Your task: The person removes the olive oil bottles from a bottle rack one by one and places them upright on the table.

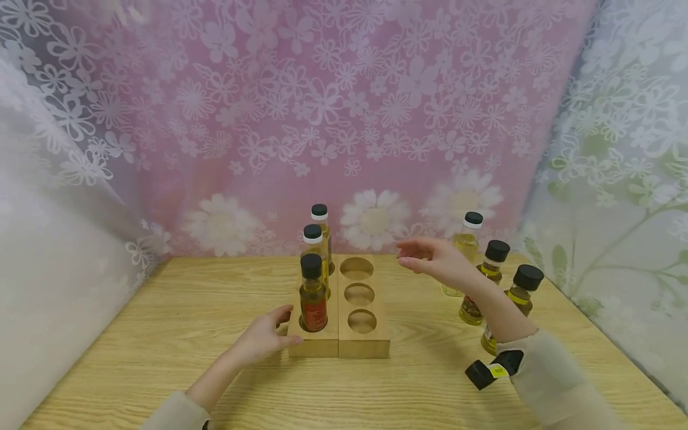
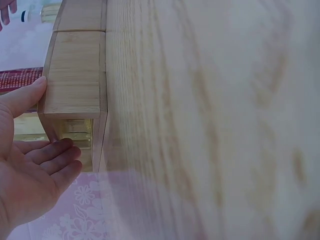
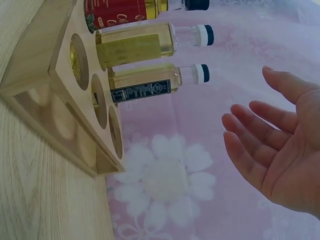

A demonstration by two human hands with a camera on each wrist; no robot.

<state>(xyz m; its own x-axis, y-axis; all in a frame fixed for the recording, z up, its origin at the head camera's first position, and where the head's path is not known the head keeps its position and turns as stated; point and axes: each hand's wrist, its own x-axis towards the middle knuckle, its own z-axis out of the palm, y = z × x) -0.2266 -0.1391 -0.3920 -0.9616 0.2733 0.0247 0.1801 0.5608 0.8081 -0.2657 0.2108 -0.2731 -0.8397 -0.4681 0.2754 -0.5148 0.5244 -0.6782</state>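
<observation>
A wooden bottle rack [image 1: 363, 349] made of two side-by-side blocks stands mid-table. Its left block holds three bottles: a red-labelled oil bottle [image 1: 314, 307] in front, then a white-collared bottle [image 3: 135, 46] and another white-collared bottle [image 3: 145, 82] behind. Round holes [image 1: 359, 294] show in the right block. My left hand [image 1: 260, 340] is at the rack's left front corner; in the left wrist view its thumb touches the edge and the relaxed fingers lie by the side opening. My right hand [image 1: 443, 263] hovers right of the rack, fingers loosely bent, holding nothing.
On the table's right side stand a pale oil bottle [image 1: 466, 242], a dark-capped bottle [image 1: 472, 310] and another dark-capped bottle [image 1: 520, 298], partly hidden by my right forearm. A black wrist device [image 1: 480, 374] is on that sleeve. Flowered curtains [image 1: 349, 149] hang behind and at the sides.
</observation>
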